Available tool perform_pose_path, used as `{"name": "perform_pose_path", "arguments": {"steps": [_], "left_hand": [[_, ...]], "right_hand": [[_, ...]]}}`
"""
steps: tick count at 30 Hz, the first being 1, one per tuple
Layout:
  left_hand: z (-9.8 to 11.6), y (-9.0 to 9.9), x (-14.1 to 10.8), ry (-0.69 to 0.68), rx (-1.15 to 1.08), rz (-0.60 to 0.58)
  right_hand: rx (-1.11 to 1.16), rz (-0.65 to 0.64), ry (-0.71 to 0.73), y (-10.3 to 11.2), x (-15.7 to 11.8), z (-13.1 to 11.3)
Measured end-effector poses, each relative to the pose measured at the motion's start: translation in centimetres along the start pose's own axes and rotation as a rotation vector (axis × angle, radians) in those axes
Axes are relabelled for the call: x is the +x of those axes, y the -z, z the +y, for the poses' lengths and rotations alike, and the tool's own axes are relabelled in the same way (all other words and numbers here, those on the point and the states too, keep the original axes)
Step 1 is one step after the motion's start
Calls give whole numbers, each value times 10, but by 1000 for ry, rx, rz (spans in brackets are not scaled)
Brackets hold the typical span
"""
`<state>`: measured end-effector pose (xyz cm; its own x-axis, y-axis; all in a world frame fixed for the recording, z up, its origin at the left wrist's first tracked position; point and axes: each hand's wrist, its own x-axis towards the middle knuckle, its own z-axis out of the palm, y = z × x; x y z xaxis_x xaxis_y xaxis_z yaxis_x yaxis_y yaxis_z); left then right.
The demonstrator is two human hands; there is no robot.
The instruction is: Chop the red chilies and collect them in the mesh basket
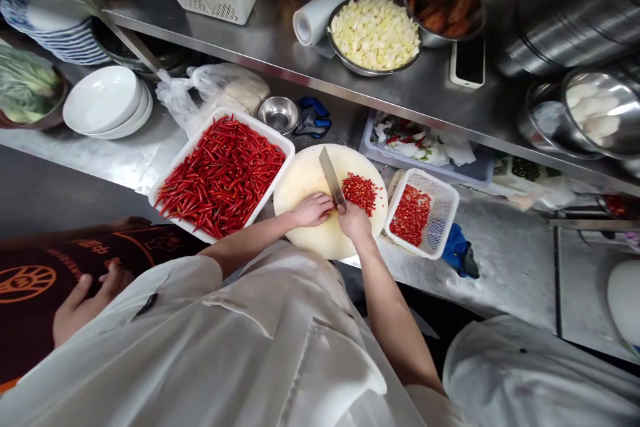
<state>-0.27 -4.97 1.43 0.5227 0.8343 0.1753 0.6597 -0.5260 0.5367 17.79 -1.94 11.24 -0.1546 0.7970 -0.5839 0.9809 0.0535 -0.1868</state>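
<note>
My right hand (pixel 354 220) is wrapped round the handle of a cleaver (pixel 331 175), whose blade points away from me over a round white cutting board (pixel 305 177). Left of the blade, my left hand (pixel 313 209) rests on the board with its fingers curled down over red chilies, mostly hidden under them. A heap of chopped red chilies (pixel 360 193) lies on the board right of the blade. Whole red chilies (pixel 225 173) fill a white tray on the left. More chopped chilies (pixel 411 215) sit in a white plastic basket (pixel 444 213) on the right.
A steel shelf (pixel 280 57) runs above the counter, carrying a bowl of chopped pale pieces (pixel 375 33) and a phone (pixel 468 63). Behind the board are a small steel bowl (pixel 278 115) and a grey-blue bin (pixel 480 172). Other people stand close on both sides.
</note>
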Motion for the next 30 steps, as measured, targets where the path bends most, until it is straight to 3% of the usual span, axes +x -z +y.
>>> {"name": "perform_pose_path", "arguments": {"steps": [5,11,22,30], "left_hand": [[2,7,-14,15,-18,25],[3,2,-24,66,-28,47],[5,2,-41,110,-43,61],[-5,27,-17,64,-61,100]], "right_hand": [[-7,32,2,0,-2,-5],[-30,2,50,0,-3,-10],[-46,42,70,-15,0,-11],[42,129,67,-18,0,6]]}}
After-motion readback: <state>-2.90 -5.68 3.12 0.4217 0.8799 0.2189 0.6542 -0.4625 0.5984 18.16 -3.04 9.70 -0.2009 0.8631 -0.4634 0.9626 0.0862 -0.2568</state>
